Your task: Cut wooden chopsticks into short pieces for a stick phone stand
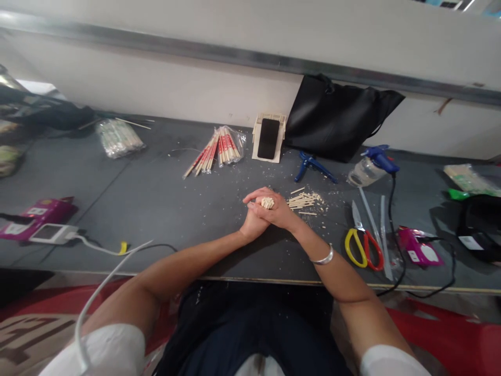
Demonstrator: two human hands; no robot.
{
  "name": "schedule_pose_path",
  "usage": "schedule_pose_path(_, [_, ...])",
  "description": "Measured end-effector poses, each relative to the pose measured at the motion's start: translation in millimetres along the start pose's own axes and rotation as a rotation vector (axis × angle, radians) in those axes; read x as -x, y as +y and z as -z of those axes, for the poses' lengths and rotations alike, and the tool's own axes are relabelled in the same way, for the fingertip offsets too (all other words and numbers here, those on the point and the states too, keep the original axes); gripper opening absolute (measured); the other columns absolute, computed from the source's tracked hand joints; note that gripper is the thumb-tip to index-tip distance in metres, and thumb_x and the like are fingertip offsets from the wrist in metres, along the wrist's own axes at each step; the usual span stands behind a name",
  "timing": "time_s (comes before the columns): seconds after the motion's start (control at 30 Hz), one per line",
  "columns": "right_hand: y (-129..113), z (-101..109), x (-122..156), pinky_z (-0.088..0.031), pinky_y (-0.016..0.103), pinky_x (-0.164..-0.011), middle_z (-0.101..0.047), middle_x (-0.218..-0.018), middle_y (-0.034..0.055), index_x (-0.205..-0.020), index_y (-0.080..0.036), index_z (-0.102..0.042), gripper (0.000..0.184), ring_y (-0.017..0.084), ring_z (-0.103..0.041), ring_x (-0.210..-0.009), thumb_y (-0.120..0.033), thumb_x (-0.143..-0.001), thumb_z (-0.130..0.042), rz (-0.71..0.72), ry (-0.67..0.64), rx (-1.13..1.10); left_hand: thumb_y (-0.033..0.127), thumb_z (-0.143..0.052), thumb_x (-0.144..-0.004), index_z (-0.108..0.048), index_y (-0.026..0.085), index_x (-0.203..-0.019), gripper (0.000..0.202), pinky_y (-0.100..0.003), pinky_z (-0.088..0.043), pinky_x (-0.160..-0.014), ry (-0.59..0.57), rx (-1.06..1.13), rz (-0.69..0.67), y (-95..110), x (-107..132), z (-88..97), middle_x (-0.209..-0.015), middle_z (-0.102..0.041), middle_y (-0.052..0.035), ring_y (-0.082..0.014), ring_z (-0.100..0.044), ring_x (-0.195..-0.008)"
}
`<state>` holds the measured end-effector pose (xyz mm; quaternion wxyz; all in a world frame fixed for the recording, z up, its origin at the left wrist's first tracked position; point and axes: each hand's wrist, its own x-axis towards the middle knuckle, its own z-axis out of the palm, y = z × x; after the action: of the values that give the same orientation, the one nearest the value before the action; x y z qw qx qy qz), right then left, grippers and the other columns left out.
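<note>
Near the middle of the table, my two hands are clasped together around a bundle of short wooden sticks (267, 202), whose pale ends poke out between the fingers. My right hand (280, 210) wraps over from the right, with a silver bangle on that wrist. My left hand (253, 224) lies underneath and to the left, its fingers closed and partly hidden. Just right of the hands is a loose pile of cut wooden sticks (302, 200) among small crumbs of wood. The lower part of the bundle is covered by my hands.
Behind are red-wrapped chopsticks (227, 147), a phone (269, 138), a blue clamp-like tool (313, 166) and a black bag (340, 117). To the right are scissors (363, 240), glue sticks (383, 235) and a blue glue gun (379, 158) with its cord. A white cable (102, 284) crosses the left edge.
</note>
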<state>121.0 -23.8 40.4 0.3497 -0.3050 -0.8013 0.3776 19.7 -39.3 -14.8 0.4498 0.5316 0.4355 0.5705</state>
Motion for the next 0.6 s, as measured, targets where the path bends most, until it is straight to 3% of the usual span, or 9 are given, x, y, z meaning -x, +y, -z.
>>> schedule_pose_path(0.1, [0, 4, 1, -0.051, 0.041, -0.099, -0.070, -0.122, 0.0037, -0.093, -0.027, -0.071, 0.031, 0.022, -0.066, -0.106, -0.057, -0.085, -0.068, 0.005, -0.016, -0.120, 0.016, -0.072, -0.069, -0.055, 0.022, -0.068, 0.018, -0.032, -0.054, -0.075, -0.020, 0.056, 0.105, 6, 0, 0.9, -0.067, -0.060, -0.0007, -0.0204, -0.064, -0.079])
schedule_pose_path(0.2, [5, 8, -1, -0.054, 0.038, -0.094, -0.062, -0.136, 0.0073, -0.120, -0.029, -0.063, 0.063, 0.022, -0.065, -0.110, -0.077, -0.079, -0.062, -0.048, 0.113, -0.302, 0.026, -0.076, -0.071, -0.045, 0.022, -0.059, 0.033, -0.024, -0.042, -0.046, -0.035, 0.130, 0.218, 23, -4, 5.0, -0.048, -0.042, 0.0065, -0.0105, -0.048, -0.046])
schedule_pose_path(0.27, [13, 8, -2, -0.056, 0.036, -0.088, -0.064, -0.129, 0.0080, -0.123, -0.029, -0.060, 0.066, 0.021, -0.066, -0.106, -0.080, -0.081, -0.055, -0.114, 0.256, -0.390, 0.034, -0.074, -0.076, -0.040, 0.023, -0.058, 0.040, -0.021, -0.029, -0.036, 0.004, 0.326, 0.354, 43, -13, 10.9, -0.041, -0.031, 0.0106, -0.0060, -0.031, -0.034])
schedule_pose_path(0.37, [24, 3, -4, -0.057, 0.033, -0.075, -0.069, -0.110, 0.0058, -0.113, -0.027, -0.062, 0.057, 0.019, -0.069, -0.090, -0.075, -0.083, -0.059, -0.183, 0.367, -0.430, 0.034, -0.070, -0.083, -0.028, 0.023, -0.056, 0.051, -0.019, -0.027, -0.035, 0.032, 0.605, 0.426, 75, -31, 22.4, -0.040, -0.021, 0.0124, -0.0032, -0.021, -0.032])
schedule_pose_path(0.47, [28, -6, -3, -0.056, 0.031, -0.069, -0.071, -0.097, 0.0034, -0.106, -0.025, -0.062, 0.050, 0.017, -0.068, -0.079, -0.070, -0.084, -0.061, -0.200, 0.359, -0.389, 0.031, -0.063, -0.091, -0.020, 0.023, -0.055, 0.057, -0.019, -0.027, -0.034, 0.065, 0.750, 0.463, 96, -47, 32.2, -0.040, -0.017, 0.0114, -0.0034, -0.019, -0.032])
schedule_pose_path(0.6, [22, -15, 2, -0.056, 0.032, -0.070, -0.070, -0.090, 0.0017, -0.104, -0.025, -0.062, 0.049, 0.015, -0.067, -0.074, -0.071, -0.085, -0.061, -0.155, 0.295, -0.354, 0.032, -0.062, -0.094, -0.017, 0.023, -0.055, 0.060, -0.020, -0.027, -0.036, 0.118, 0.817, 0.455, 101, -54, 37.7, -0.040, -0.015, 0.0110, -0.0034, -0.018, -0.032])
